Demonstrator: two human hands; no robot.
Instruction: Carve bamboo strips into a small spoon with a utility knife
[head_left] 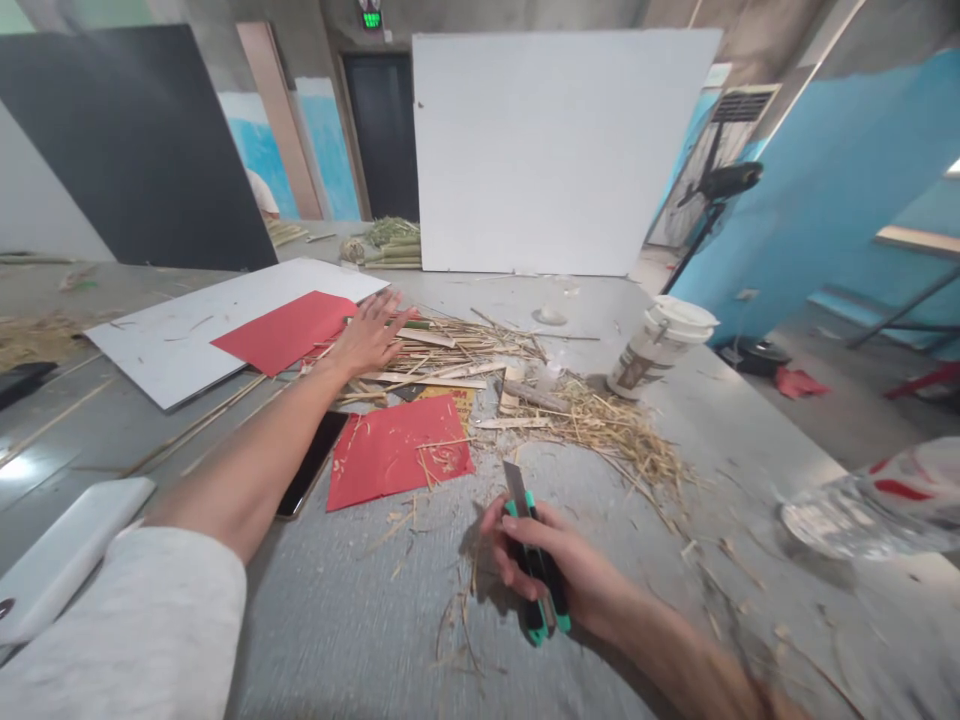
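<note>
My right hand (551, 550) is wrapped round a green and black utility knife (534, 555), its blade out and pointing away from me. Farther off, my left hand (371, 335) reaches over a pile of straw stalks (465, 345) with its fingers spread; whether it presses on them I cannot tell. Beside that wrist, a red sheet (281, 332) lies partly on a white board (180, 310). Closer to me, another red sheet (397, 450) has straw scraps on it. A dark phone (313, 470) is partly hidden by my left forearm.
Loose straw (622, 425) spreads across the grey table (337, 610). A white tub (656, 350) and a clear plastic bottle (847, 515) stand or lie at the right. A big white panel (555, 150) rises at the back; a white case (75, 550) lies near left.
</note>
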